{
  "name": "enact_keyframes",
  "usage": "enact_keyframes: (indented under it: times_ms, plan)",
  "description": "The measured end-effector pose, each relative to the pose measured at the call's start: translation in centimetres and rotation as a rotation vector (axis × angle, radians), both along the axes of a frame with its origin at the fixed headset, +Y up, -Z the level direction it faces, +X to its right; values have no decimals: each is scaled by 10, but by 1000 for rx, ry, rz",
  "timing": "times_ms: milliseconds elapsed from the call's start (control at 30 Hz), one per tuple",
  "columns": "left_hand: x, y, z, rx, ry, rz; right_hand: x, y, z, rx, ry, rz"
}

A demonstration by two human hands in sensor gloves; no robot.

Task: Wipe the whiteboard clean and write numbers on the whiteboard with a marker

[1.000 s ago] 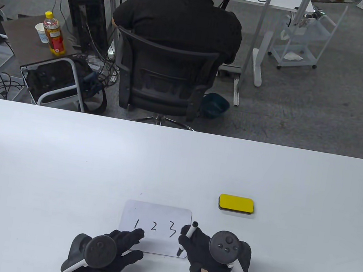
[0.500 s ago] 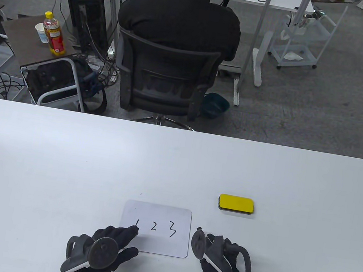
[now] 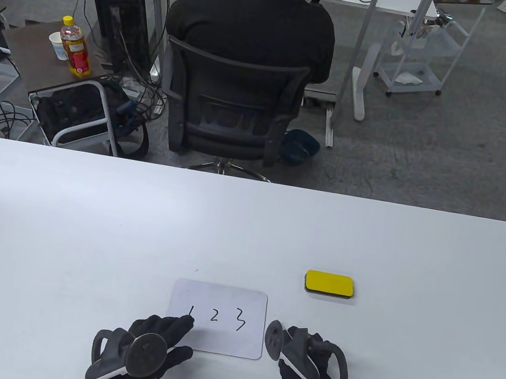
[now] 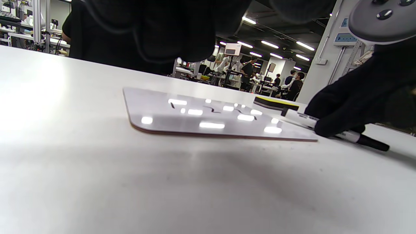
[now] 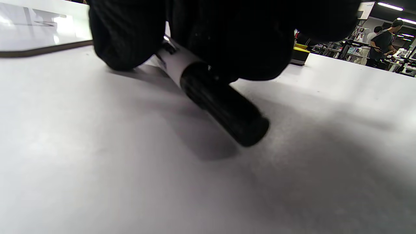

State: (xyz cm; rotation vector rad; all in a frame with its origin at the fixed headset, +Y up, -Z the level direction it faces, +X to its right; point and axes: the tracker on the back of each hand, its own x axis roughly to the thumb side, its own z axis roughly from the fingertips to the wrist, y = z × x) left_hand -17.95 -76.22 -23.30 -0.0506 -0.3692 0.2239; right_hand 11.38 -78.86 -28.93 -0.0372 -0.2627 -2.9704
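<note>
Whiteboard [image 3: 216,318] reads 1, 2, 3; left hand [image 3: 156,340] rests flat on it, right hand [image 3: 304,361] grips marker [image 5: 208,87] lying on table [image 3: 88,223].

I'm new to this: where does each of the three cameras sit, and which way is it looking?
Table view: high above, looking down at the table; both gloved hands enter from below.
Left wrist view: low over the tabletop, facing the whiteboard and right hand.
Right wrist view: under the right hand, facing the marker.
Shared: whiteboard, marker, yellow eraser.
</note>
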Motion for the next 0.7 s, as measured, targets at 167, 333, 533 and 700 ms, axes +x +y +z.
enact_keyframes:
  times_ms: [167, 333, 533, 700]
  plan:
    - [1, 0, 0, 1, -2, -5, 0, 0, 0, -10, -6, -6]
    - [0, 0, 0, 0, 2, -8, 1, 0, 0, -30, -16, -2]
    - [0, 0, 0, -2, 3, -8, 1, 0, 0, -42, -21, -11]
    - [-1, 1, 0, -4, 6, -9, 2, 0, 0, -50, -25, -8]
